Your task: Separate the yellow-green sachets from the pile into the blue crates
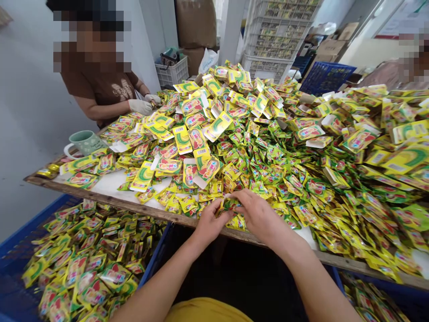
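Observation:
At the table's front edge, my left hand (212, 220) and my right hand (256, 213) meet, fingers curled and closed on a small green and yellow candy packet (229, 204). My fingers cover much of it. Loose packets (188, 205) of the same kind lie close around both hands. Just behind them, yellow printed cardboard boxes (182, 139) are heaped over the packets, several with flaps standing up. To the right of my right hand, a thick pile of shiny packets (311, 214) slopes down towards the edge.
A blue crate (156, 256) full of yellow boxes stands below the table at left. A green mug (87, 142) is on the left corner. Across from it, a co-worker's gloved hand (140, 106) works at the pile. White crates (273, 40) are stacked behind.

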`<state>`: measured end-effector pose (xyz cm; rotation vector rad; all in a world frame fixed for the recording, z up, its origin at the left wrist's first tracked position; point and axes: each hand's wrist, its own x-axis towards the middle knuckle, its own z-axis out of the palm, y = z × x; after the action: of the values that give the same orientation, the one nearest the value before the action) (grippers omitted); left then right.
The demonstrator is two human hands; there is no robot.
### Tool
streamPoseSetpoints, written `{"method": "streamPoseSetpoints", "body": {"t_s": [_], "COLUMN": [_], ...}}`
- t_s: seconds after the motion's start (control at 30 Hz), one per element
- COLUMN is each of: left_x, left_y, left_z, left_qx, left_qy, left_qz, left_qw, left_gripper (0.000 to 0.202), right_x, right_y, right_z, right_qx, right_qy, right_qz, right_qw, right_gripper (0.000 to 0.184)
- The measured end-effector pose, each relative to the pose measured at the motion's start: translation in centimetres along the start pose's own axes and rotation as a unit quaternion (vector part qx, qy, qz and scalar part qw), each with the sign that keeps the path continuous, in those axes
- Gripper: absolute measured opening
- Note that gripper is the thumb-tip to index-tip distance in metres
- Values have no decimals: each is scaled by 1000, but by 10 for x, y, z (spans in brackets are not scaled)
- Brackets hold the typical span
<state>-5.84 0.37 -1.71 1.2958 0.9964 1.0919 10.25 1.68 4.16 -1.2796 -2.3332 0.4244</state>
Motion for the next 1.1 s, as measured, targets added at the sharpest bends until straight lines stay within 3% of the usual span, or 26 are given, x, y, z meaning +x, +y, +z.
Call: {"method": "streamPoseSetpoints", "body": {"t_s": [0.13, 0.27, 0.37, 0.43, 0.47, 0.57, 0.63, 0.77, 0.87, 0.93, 1.03, 1.1], "left_x": [2, 3, 3, 2, 2, 3, 5, 7, 6, 5, 5, 7], "left_y": [-1, -7, -8, -6, -4, 4, 10, 18, 18, 16, 11, 7], "left_z": [-7, -14, -16, -17, -18, -21, -23, -27, -32, -35, -37, -36], "left_qx": [12, 36, 11, -33, -60, -137, -166, -173, -178, -182, -172, -141], "left_qy": [-40, -45, -55, -47, -40, -42, -48, -47, -43, -40, -33, 0], "left_qz": [16, 22, 14, -9, -22, -77, -105, -99, -103, -112, -104, -73], "left_qw": [999, 998, 998, 998, 997, 987, 979, 979, 978, 976, 979, 987], "left_gripper": [22, 26, 29, 31, 32, 27, 26, 27, 28, 27, 27, 25], "right_x": [0, -3, -13, -20, -23, -23, -17, -6, -7, -9, -8, -5], "right_y": [0, -2, 0, 2, 2, -1, -5, -8, -8, -8, -12, -12], "right_z": [7, 16, 19, 24, 27, 42, 49, 47, 42, 44, 51, 56], "right_qx": [-5, 11, 126, 246, 320, 530, 603, 638, 668, 662, 585, 541], "right_qy": [89, 43, 131, 186, 181, 93, 77, 108, 51, 52, 142, 176], "right_qz": [-19, -61, 25, 140, 195, 289, 314, 351, 333, 327, 319, 283], "right_qw": [996, 997, 983, 941, 909, 792, 729, 677, 664, 672, 732, 773], "right_gripper": [9, 16, 17, 19, 21, 28, 28, 22, 31, 29, 16, 17]}}
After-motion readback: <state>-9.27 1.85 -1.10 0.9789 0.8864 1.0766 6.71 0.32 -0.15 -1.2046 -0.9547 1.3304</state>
